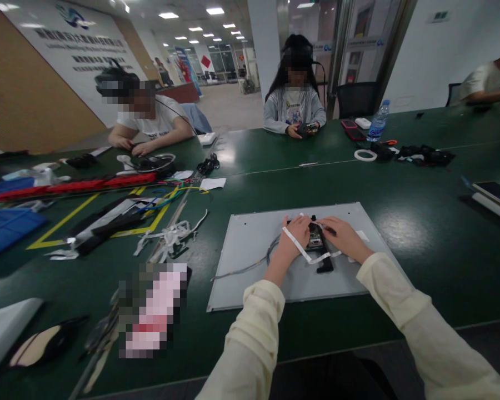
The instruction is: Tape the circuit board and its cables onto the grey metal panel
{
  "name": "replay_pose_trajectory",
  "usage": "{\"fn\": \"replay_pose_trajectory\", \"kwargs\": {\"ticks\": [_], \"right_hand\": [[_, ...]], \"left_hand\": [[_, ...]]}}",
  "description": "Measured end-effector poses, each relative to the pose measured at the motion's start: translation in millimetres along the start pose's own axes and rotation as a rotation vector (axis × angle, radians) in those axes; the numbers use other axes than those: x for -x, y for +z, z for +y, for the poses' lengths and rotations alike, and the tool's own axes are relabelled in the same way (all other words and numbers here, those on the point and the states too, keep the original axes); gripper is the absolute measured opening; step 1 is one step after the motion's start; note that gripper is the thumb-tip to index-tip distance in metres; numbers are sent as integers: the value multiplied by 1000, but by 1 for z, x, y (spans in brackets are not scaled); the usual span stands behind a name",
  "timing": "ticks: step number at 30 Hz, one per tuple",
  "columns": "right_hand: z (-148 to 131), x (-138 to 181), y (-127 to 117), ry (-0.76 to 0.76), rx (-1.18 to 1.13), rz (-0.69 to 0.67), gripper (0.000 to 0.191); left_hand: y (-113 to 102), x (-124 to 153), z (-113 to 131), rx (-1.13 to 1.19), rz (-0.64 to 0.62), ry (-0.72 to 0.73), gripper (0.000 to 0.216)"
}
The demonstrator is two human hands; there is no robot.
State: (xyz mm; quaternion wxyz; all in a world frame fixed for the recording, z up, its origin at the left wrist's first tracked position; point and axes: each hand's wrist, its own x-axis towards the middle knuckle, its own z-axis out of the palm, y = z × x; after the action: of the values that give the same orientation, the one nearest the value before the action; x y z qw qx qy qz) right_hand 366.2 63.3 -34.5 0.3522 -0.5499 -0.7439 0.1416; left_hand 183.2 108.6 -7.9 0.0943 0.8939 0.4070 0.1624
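Observation:
On a light grey panel [244,236] lies a black device with an exposed circuit board [315,241]. My left hand [295,236] is closed over its upper left side, fingers bent at the far edge. My right hand [342,238] is closed at the upper right side, its fingertips pinched by a small dark part; what they hold I cannot make out. A narrow white strip [296,245] crosses my left hand and bends over the device's lower end. From the left side of the device a grey cable [241,270] runs across the panel.
Left of the panel lie tangled white strips [169,239], a pixelated pink item [156,311] and a computer mouse [39,344]. Two people [148,114] sit across the green table [250,178]. A water bottle [378,122] and a white tape roll [365,155] are at the far right.

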Motion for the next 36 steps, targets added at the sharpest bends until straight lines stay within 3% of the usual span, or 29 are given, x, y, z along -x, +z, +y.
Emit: {"fn": "replay_pose_trajectory", "kwargs": {"ticks": [9,18,25,36], "right_hand": [[-4,2,-11,80,-53,33,28],[0,0,-6,288,-441,161,32],[-18,-3,0,271,-570,180,27],[2,2,-2,301,-516,22,21]], "left_hand": [[1,-1,-1,-1,0,13,36],[3,-2,-3,2,-14,4,39],[3,-1,-4,11,7,10,39],[-1,-1,-1,-11,2,10,37]]}}
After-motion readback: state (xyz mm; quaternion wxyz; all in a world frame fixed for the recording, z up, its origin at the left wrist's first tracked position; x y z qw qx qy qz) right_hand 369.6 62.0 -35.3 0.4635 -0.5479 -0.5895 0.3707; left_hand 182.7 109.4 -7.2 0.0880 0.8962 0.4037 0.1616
